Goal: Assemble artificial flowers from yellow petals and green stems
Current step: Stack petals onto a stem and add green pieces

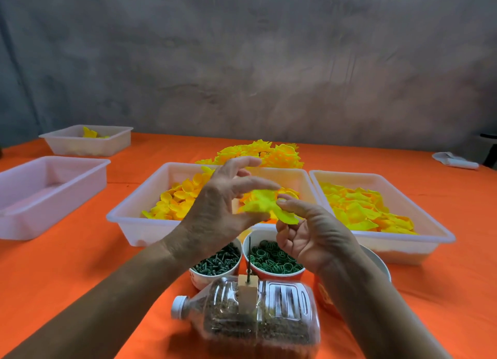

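A yellow petal piece (266,205) is pinched between the left hand (223,210) and the right hand (309,229), above the two cups of green parts and the upright pin (249,259) on the bottle (255,315). It is judged light, thin and floppy, easily creased. It is best held softly near its centre, where the hole is expected, with the lobes left free.

Yellow petals (265,206) blurred between the hands, shape unclear. Left hand (217,210) covering part of the middle tray (126,213) and the cup of green stems (217,261). Third cup (322,294) mostly hidden behind the right forearm. Left tray (40,197) cut off by the frame edge.
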A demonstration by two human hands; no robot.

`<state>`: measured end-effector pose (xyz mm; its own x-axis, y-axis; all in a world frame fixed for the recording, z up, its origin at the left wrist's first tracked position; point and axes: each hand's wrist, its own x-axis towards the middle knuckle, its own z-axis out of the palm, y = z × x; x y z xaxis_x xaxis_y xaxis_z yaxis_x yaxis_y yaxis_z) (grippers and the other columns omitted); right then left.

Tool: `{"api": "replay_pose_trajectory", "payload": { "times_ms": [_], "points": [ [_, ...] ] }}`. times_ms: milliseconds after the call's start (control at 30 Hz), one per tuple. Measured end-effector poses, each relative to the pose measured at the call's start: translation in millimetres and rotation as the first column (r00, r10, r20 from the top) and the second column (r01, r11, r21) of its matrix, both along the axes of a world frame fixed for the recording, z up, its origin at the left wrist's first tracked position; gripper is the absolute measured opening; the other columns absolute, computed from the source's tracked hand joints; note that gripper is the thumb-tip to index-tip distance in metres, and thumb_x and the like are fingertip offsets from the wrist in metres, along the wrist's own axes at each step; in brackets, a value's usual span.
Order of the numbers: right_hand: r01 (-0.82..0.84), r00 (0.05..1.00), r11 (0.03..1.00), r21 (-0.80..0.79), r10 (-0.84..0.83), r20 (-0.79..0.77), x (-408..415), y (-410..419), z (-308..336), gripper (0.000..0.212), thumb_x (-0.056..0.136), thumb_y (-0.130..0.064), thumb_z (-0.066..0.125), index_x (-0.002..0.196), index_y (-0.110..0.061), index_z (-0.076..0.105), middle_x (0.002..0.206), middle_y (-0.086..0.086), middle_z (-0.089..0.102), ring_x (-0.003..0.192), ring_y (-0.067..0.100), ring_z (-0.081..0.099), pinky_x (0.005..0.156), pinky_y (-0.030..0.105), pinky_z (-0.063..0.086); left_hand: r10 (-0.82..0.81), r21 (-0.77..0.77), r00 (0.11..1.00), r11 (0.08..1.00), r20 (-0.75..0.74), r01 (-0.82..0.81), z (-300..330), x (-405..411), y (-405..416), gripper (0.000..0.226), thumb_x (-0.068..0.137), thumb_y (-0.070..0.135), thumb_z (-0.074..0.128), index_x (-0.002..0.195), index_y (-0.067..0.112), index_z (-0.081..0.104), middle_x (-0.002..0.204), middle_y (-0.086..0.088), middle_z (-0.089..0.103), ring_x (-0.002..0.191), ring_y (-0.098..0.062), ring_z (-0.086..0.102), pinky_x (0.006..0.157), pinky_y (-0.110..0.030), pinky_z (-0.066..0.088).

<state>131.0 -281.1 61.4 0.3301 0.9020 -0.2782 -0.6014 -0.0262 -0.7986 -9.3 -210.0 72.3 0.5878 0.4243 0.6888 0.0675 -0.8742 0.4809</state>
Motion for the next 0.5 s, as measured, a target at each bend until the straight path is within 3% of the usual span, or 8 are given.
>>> {"api": "replay_pose_trajectory", "payload": {
  "times_ms": [100,167,233,300,400,500],
  "points": [
    [-0.044,0.999,0.999,0.012,0.044,-0.018,-3,-4,2,0.006,0.084,-0.007,0.059,0.079,-0.009,0.061,0.053,0.005,0.063,0.037,0.008,0.052,0.037,0.013,0.041,-0.007,-0.114,0.997,0.993,0.076,0.015,1,4,0,0.011,0.071,0.031,0.068,0.081,0.027,0.072,0.112,0.006,0.064,0.107,-0.008,0.055,0.092,-0.021,0.042],
    [-0.078,0.996,0.997,0.018,0.077,0.040,-2,-6,3,0.011,0.088,-0.014,0.057,0.079,-0.009,0.060,0.059,0.006,0.067,0.041,0.009,0.056,0.039,0.015,0.044,-0.051,-0.334,0.977,0.935,0.207,0.120,2,6,0,0.012,0.071,0.025,0.067,0.075,0.014,0.072,0.087,0.006,0.069,0.083,-0.002,0.062,0.077,-0.015,0.046],
    [-0.067,0.979,0.998,0.009,0.064,0.194,1,-8,2,0.016,0.089,-0.027,0.057,0.081,-0.015,0.063,0.068,0.005,0.070,0.048,0.010,0.061,0.043,0.019,0.047,-0.048,-0.523,0.945,0.823,0.324,0.221,6,7,2,0.019,0.072,0.019,0.067,0.077,0.001,0.069,0.071,0.000,0.069,0.064,-0.005,0.061,0.064,-0.014,0.048],
    [-0.029,0.940,0.999,0.038,0.014,0.342,6,-8,2,0.020,0.083,-0.037,0.060,0.078,-0.019,0.069,0.074,-0.002,0.070,0.061,0.010,0.063,0.052,0.025,0.047,0.005,-0.661,0.946,0.717,0.323,0.222,7,7,5,0.019,0.074,0.017,0.066,0.081,-0.001,0.069,0.072,-0.004,0.071,0.066,-0.011,0.063,0.067,-0.019,0.051],
    [-0.067,0.903,0.984,0.167,-0.011,0.429,6,-12,5,0.026,0.062,-0.044,0.073,0.079,-0.024,0.075,0.084,-0.006,0.069,0.077,0.012,0.062,0.066,0.028,0.044,0.048,-0.812,0.972,0.560,0.231,0.166,5,6,8,0.017,0.081,0.017,0.064,0.088,0.002,0.068,0.083,-0.014,0.070,0.077,-0.025,0.060,0.077,-0.032,0.047],
    [-0.111,0.829,0.966,0.232,-0.039,0.557,-1,-16,4,0.036,0.062,-0.047,0.076,0.091,-0.026,0.074,0.091,-0.006,0.072,0.083,0.008,0.065,0.067,0.026,0.047,0.019,-0.848,0.985,0.511,0.172,0.139,2,5,5,0.027,0.073,0.024,0.068,0.093,0.004,0.067,0.086,-0.015,0.067,0.080,-0.027,0.058,0.079,-0.036,0.047]
  ]
}}
